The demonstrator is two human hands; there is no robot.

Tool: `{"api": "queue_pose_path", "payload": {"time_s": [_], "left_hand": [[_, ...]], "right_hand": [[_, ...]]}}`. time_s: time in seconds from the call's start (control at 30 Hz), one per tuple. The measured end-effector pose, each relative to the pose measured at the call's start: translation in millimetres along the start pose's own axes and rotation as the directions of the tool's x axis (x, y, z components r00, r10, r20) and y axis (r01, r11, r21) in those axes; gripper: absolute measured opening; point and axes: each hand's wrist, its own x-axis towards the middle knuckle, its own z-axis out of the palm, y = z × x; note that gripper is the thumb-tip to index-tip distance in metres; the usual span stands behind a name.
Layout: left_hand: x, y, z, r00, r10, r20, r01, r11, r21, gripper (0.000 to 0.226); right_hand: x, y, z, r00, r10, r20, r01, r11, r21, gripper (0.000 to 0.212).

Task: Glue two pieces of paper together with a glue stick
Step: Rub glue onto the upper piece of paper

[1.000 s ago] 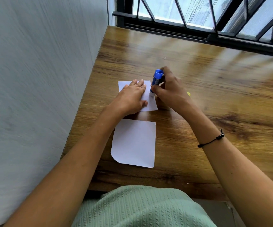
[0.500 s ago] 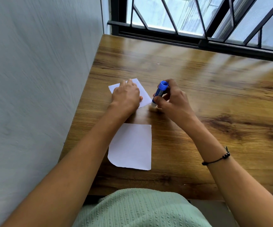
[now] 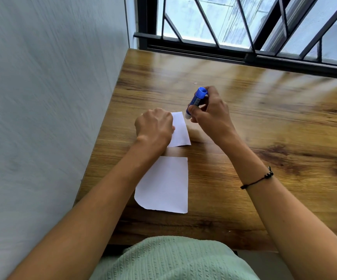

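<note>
Two white paper pieces lie on the wooden table (image 3: 264,128). The far paper (image 3: 180,129) is pinned flat under my left hand (image 3: 154,127), which covers its left part. My right hand (image 3: 210,114) grips a blue glue stick (image 3: 196,101), tilted with its white tip down at the far paper's top right corner. The near paper (image 3: 163,184) lies loose closer to me, with a rounded lower left corner; my left forearm crosses its left edge.
A grey wall (image 3: 42,98) runs along the table's left edge. A black barred window (image 3: 244,37) stands at the table's far edge. The near table edge is just in front of my green-clothed lap (image 3: 173,259).
The glue stick's tip has moved from the far paper's lower right edge up to its top right corner. My left hand has stayed pressed on that paper.
</note>
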Motion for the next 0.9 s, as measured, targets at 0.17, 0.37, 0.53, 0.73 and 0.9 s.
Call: {"api": "queue_pose_path", "payload": {"time_s": [0.17,0.37,0.53,0.73,0.9], "left_hand": [[-3,-4,3,0.992,0.117,-0.045,-0.123,0.976,-0.18,0.037],[4,-6,7,0.984,0.133,0.12,-0.103,0.967,-0.231,0.044],[4,-8,9,0.982,0.147,0.118,-0.113,0.961,-0.253,0.044],[4,-6,14,0.985,0.143,0.097,-0.118,0.966,-0.229,0.043],[5,-7,15,0.985,0.142,0.099,-0.115,0.964,-0.239,0.042]], "right_hand": [[18,2,12,1.0,-0.022,0.005,0.022,0.998,-0.053,0.032],[27,7,16,0.998,-0.054,0.044,0.06,0.988,-0.143,0.034],[30,7,18,0.996,-0.062,0.067,0.072,0.987,-0.143,0.035],[29,5,20,0.991,-0.102,0.083,0.116,0.975,-0.189,0.036],[23,4,19,0.99,-0.101,0.099,0.121,0.968,-0.218,0.034]]}}
